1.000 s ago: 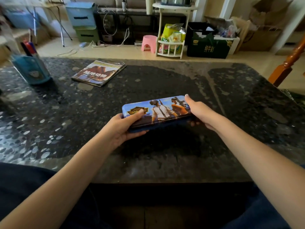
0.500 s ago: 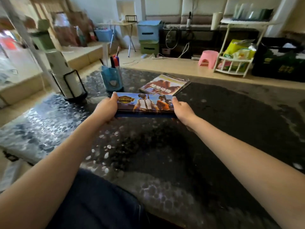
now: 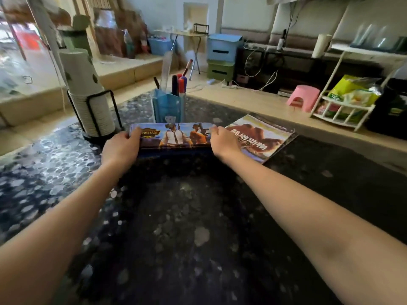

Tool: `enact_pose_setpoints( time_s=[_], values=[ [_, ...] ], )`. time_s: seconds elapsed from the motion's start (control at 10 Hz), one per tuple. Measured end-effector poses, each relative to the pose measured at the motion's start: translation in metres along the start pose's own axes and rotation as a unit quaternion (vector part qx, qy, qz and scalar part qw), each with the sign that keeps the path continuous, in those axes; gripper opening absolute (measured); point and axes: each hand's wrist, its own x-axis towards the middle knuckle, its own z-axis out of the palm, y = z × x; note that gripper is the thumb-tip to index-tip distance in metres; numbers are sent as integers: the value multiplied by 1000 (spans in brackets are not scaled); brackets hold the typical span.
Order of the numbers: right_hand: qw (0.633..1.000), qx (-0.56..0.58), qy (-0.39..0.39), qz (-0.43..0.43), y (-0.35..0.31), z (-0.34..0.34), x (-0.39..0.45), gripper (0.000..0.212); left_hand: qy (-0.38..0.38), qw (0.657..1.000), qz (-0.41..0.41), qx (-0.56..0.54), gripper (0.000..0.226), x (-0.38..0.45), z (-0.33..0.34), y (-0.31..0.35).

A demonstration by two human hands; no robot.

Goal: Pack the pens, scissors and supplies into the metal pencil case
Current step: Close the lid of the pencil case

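On the dark speckled stone worktop [image 3: 198, 227], both forearms reach out toward its far side. Cup stack in a black wire holder [image 3: 88, 95] stands at far left, tall, upright. Metal pencil case [image 3: 174, 136] lies lengthwise across the far middle, lid closed, printed game figures facing up; it sits just in front of the blue pen holder [image 3: 168, 107] and just beside the cup stack's base. Picture booklet [image 3: 259, 137] lies flat to the right of the case, its near corner under or against the right hand; cannot tell which. Left hand [image 3: 121, 148] grasps the left end of the case, thumb on the lid. Right hand [image 3: 222, 143] grasps the right end, fingers curled over the lid edge. Pens and markers [image 3: 179, 83] stand upright in the blue holder, with a clear ruler [image 3: 165, 69] among them. Scissors not made out.
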Motion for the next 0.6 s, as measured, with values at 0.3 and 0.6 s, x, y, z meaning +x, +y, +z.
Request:
enact_pose_setpoints(
  time_s=[0.3,0.6],
  values=[
    [980,-195,17,-38,4,9,14,48,32,974,44,218,42,7,21,-3],
    [969,-228,68,-67,-7,-33,-44,49,108,948,119,275,49,-28,-30,16]
  ],
)
